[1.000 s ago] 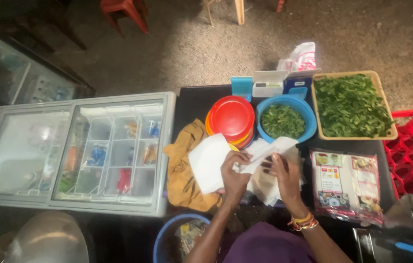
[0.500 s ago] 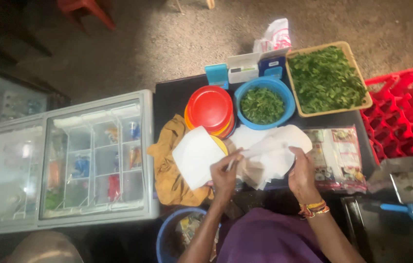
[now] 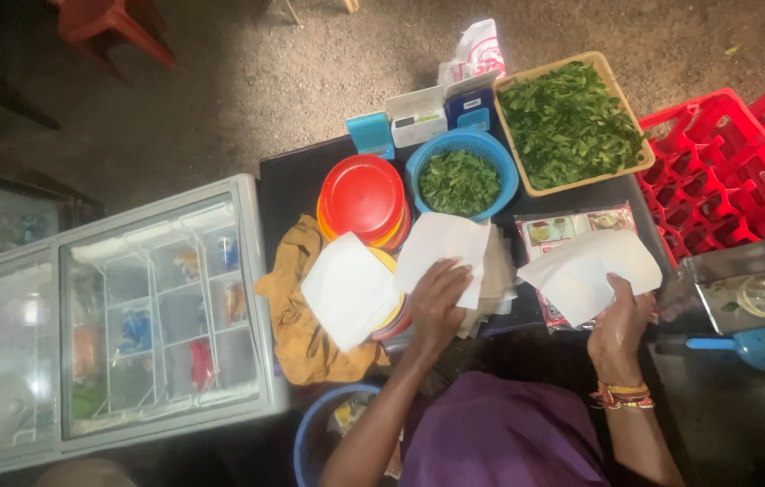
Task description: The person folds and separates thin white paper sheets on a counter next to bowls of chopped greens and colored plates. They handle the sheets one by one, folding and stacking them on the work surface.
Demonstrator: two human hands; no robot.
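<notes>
We grip one white sheet (image 3: 588, 273) in our right hand (image 3: 619, 326); left hand (image 3: 437, 302) lies open, pressing the paper stack (image 3: 441, 252) below the blue bowl (image 3: 462, 176); peel singly.

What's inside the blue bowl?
The blue bowl holds chopped green leaves, piled almost to the rim. Whatever lies beneath the leaves, and the bowl's bottom, is covered and cannot be seen.

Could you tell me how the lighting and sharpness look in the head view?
Head view: dim and uneven; the tray of leaves and white paper in the right hand are brightest; the glass-topped freezer shows pale glare; lower edge falls into shadow, slightly soft.
</notes>
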